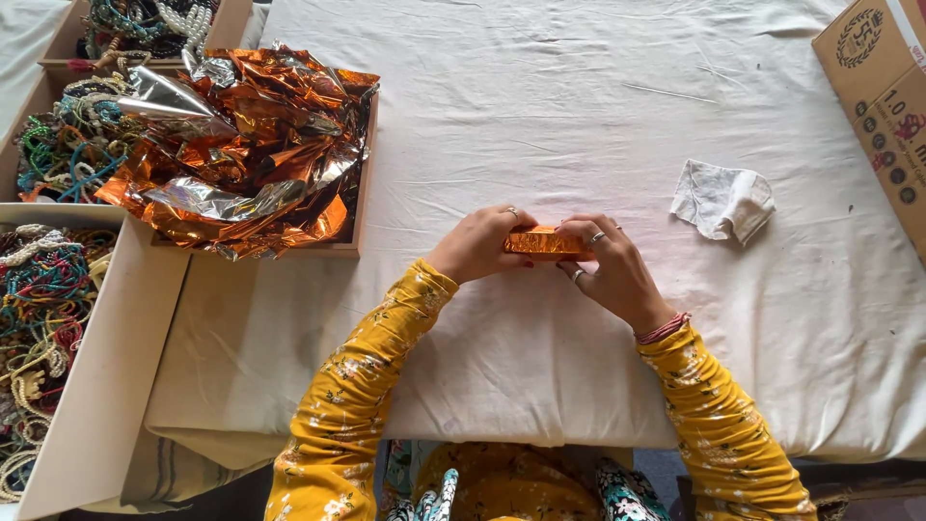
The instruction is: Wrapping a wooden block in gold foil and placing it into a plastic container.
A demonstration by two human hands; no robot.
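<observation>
Head view: small orange foil-wrapped packet (pixel 542 242) held just above the white sheet (pixel 579 116), middle of the scene, long axis running left to right. Left hand (pixel 479 246) closed on its left end, right hand (pixel 612 270) closed on its right end, fingers curled over the top; both equally near, each at one end. Far left: heap of orange and silver foil sheets (pixel 246 145) in a wooden tray (pixel 359 207), boxes of bead strings (pixel 43 289) beside it. Crumpled white cloth (pixel 723 200) to the right, cardboard box (pixel 883 106) far right.
</observation>
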